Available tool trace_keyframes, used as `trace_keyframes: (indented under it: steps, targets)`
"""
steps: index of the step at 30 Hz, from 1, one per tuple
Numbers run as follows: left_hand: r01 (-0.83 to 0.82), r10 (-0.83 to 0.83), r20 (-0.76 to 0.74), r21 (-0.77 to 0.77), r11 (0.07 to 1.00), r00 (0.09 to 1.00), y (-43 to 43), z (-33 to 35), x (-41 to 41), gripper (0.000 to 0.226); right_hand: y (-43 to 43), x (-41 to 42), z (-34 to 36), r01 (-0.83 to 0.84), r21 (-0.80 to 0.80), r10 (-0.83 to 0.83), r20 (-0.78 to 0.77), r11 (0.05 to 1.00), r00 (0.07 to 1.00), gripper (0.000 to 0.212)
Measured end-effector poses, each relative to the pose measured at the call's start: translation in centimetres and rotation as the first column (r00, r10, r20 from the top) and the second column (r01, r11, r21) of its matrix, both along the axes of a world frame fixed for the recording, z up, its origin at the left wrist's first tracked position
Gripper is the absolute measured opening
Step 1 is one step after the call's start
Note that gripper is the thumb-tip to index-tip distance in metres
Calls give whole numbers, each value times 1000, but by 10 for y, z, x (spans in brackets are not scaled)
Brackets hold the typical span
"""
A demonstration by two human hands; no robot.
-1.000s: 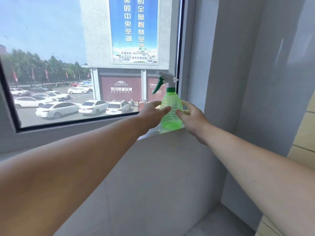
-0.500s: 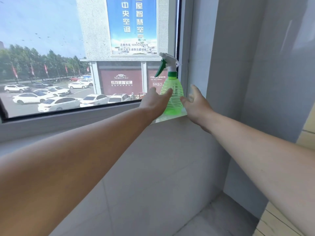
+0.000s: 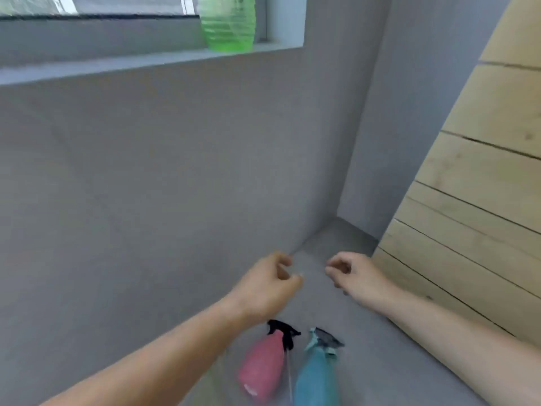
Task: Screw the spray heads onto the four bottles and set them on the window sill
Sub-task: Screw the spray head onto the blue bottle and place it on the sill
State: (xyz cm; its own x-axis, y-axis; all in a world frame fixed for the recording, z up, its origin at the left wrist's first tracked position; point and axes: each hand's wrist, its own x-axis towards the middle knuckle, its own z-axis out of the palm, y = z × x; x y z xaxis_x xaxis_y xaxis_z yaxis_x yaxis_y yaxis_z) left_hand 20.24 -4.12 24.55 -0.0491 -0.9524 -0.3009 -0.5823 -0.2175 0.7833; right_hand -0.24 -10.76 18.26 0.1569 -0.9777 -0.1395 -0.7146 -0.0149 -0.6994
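A green bottle [image 3: 228,24] stands on the grey window sill [image 3: 117,65] at its right end; its top is cut off by the frame edge. A pink bottle [image 3: 260,364] with a black spray head [image 3: 284,332] lies on the grey floor, and beside it a blue bottle [image 3: 316,376] with a grey spray head [image 3: 325,339]. My left hand [image 3: 266,285] and my right hand [image 3: 357,276] hover above them, fingers loosely curled, holding nothing. A faint pale shape left of the pink bottle is too blurred to name.
A grey wall [image 3: 175,171] runs below the sill and meets a side wall at the corner. A light wooden plank panel [image 3: 474,186] leans along the right. Grey floor [image 3: 366,332] lies between wall and panel.
Both hands let go of the green bottle on the sill and dropped down. The view tilted down from the window to the floor with the pink and blue bottles.
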Motion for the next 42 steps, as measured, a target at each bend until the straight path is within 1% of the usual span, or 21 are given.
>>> trace_keyframes:
  steps: [2, 4, 6, 8, 10, 14, 17, 19, 22, 25, 27, 29, 32, 34, 36, 38, 40, 42]
  targets:
    - [49, -49, -4, 154, 987, 999, 19, -58, -19, 41, 14, -13, -48, 1, 138, 2, -29, 990, 1000, 12]
    - [57, -65, 22, 244, 968, 998, 35, -109, -34, 34, 24, -21, -88, 14, 233, -2, -55, 972, 998, 8]
    - [39, -69, 90, 301, 953, 994, 46, -145, -47, 37, 29, -27, -122, 44, 293, -15, -103, 955, 995, 20]
    - [33, -85, 140, 338, 941, 986, 50, -172, -58, 52, 28, -30, -150, 91, 357, -52, -118, 930, 992, 27]
    - [21, -97, 198, 354, 935, 975, 48, -190, -69, 67, 22, -30, -171, 147, 395, -116, -101, 907, 988, 31]
    - [53, -181, 325, 364, 930, 928, 44, -210, -85, 75, 11, -29, -200, 208, 444, -178, -110, 872, 978, 57]
    - [70, -226, 396, 371, 926, 890, 41, -224, -90, 76, 9, -26, -216, 230, 457, -169, -171, 859, 971, 65]
    - [74, -246, 398, 400, 913, 884, 43, -229, -90, 76, 11, -24, -224, 208, 454, -126, -204, 866, 971, 61]
    - [70, -250, 395, 417, 906, 884, 46, -234, -92, 78, 13, -24, -230, 219, 408, -134, -228, 886, 964, 42]
    - [66, -251, 400, 422, 904, 881, 48, -235, -96, 78, 14, -26, -227, 221, 431, -121, -248, 875, 961, 29]
    - [69, -253, 394, 426, 902, 884, 49, -236, -98, 77, 15, -29, -222, 228, 455, -110, -271, 861, 956, 27]
    - [71, -253, 386, 428, 901, 887, 51, -237, -100, 74, 18, -35, -219, 235, 441, -109, -292, 866, 950, 29]
    - [78, -249, 353, 435, 897, 902, 56, -239, -104, 71, 26, -46, -221, 243, 387, -137, -281, 889, 950, 35]
    - [83, -246, 321, 446, 891, 915, 63, -239, -107, 71, 32, -53, -225, 237, 403, -133, -268, 884, 954, 33]
    - [76, -228, 290, 456, 887, 929, 69, -240, -109, 70, 36, -60, -228, 241, 458, -174, -184, 856, 967, 28]
    - [69, -196, 223, 473, 878, 955, 75, -239, -107, 70, 38, -67, -223, 237, 513, -238, -66, 825, 969, 28]
    - [63, -137, 118, 488, 870, 983, 79, -232, -102, 71, 38, -71, -208, 195, 515, -236, 15, 835, 972, 23]
    - [40, -35, -18, 492, 870, 999, 81, -219, -93, 67, 36, -73, -182, 145, 497, -208, 75, 856, 975, 18]
